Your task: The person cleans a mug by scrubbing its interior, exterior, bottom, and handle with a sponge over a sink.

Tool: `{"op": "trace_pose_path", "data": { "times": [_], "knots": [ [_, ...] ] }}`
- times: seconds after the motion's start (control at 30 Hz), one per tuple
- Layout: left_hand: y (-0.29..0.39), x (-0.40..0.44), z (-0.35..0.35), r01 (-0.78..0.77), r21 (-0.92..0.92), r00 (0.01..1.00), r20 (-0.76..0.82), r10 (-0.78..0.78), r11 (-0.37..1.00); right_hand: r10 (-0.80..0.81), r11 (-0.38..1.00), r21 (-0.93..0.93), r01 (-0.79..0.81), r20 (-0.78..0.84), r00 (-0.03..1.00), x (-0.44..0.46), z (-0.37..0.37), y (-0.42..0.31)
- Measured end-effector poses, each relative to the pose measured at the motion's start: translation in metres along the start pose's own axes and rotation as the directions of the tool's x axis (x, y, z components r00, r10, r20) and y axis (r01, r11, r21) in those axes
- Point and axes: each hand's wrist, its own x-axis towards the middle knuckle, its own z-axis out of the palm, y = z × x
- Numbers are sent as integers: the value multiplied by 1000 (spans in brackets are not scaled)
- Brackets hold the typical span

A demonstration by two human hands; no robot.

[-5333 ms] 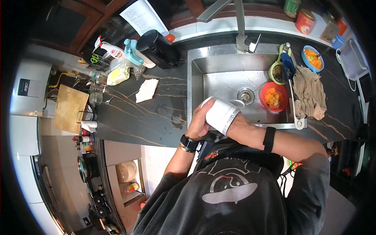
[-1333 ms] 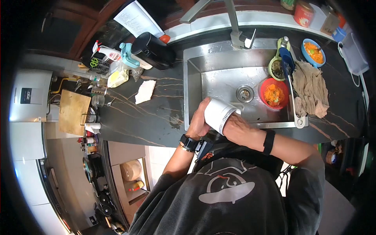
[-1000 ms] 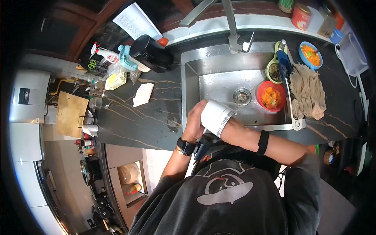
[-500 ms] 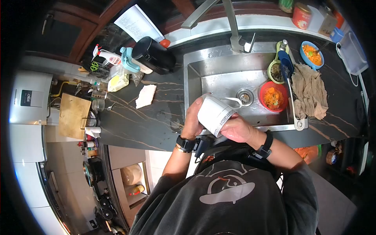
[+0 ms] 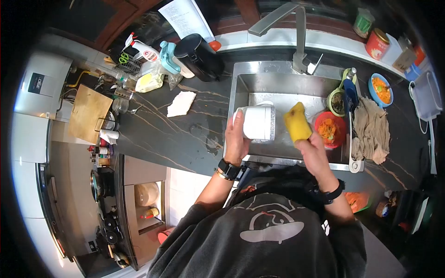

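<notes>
A white mug point(image 5: 257, 123) with a patterned band round its rim is gripped by my left hand point(image 5: 237, 139), over the left part of the metal sink point(image 5: 238, 76). The mug lies sideways, its rim to the right and its handle at the top. Pinched in my right hand point(image 5: 314, 152) is a yellow sponge point(image 5: 297, 123), held over the sink to the right of the mug and apart from it. A red bowl point(image 5: 340, 134) with orange scraps sits in the sink's right part, beyond my right hand.
A green strainer point(image 5: 335, 103) hangs at the sink's right side, by a brown cloth point(image 5: 372, 129) and a blue bowl point(image 5: 381, 90). The faucet point(image 5: 300, 41) rises behind the sink. On the left counter are a pale cloth point(image 5: 181, 104) and a black pitcher point(image 5: 198, 56).
My right hand has come out of the mug and moved right, with the yellow sponge now showing. The mug has turned so its rim faces right. The view has shifted.
</notes>
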Motion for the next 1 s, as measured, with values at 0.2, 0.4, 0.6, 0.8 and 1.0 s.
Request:
{"op": "trace_pose_path", "data": {
  "times": [0.2,0.4,0.6,0.8,1.0],
  "knots": [
    [-15,-5,8,-179,141,975,-103,195,974,-184,977,-54,207,284,941,-16,30,0],
    [-9,-18,13,-145,53,987,-59,148,988,15,997,-80,14,357,934,-10,13,-17],
    [-21,-22,11,-394,396,896,-35,442,830,-142,983,-91,157,159,977,1,27,10],
    [-2,-33,20,-446,356,893,118,434,821,-177,982,-63,180,60,982,4,35,11],
    [22,-43,14,-41,241,970,241,-19,970,-125,983,-108,147,189,974,5,13,6]
  ]
}}
